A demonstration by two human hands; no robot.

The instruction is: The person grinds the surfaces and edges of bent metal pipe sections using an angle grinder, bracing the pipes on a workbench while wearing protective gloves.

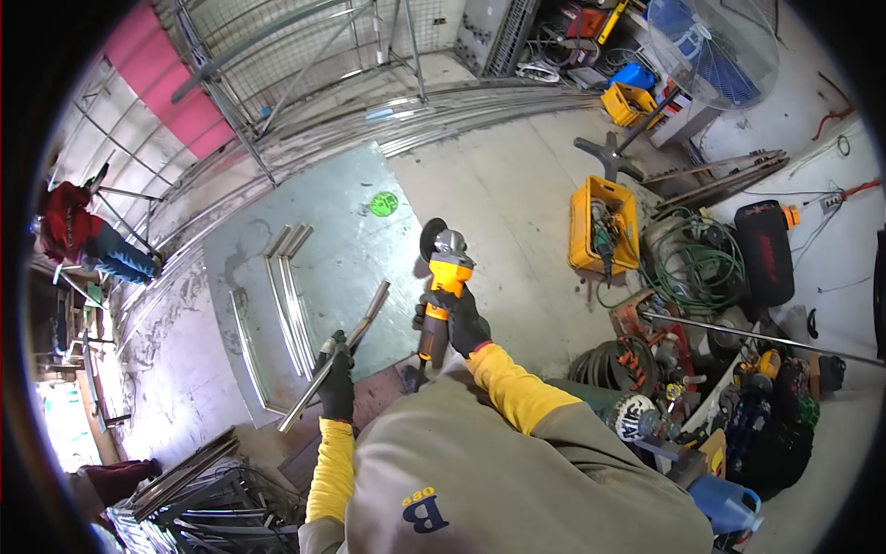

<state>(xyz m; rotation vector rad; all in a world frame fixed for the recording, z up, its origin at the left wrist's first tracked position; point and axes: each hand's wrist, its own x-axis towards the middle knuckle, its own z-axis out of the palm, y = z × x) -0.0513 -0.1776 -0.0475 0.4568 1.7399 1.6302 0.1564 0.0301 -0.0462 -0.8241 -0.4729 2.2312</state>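
My right hand (464, 320), in a black glove, is closed round the body of a yellow and black angle grinder (450, 274). The grinder's dark disc points away from me, above the pale floor at the sheet's edge. In my left hand (336, 379), also gloved in black, is a short metal tube (371, 312), held at a slant. Beneath it lies a grey-green sheet (351, 212) on the floor. Several bent metal tubes (292, 305) rest on that sheet, left of my left hand. A green round patch (383, 204) shows near its far edge.
Yellow crates (580, 242) with tools, coiled green hose (706, 268) and a standing fan (715, 55) are on the right. Long metal bars (443, 115) lie across the back. A person in red (66, 224) is at the far left. Metal pieces (198, 499) are heaped at lower left.
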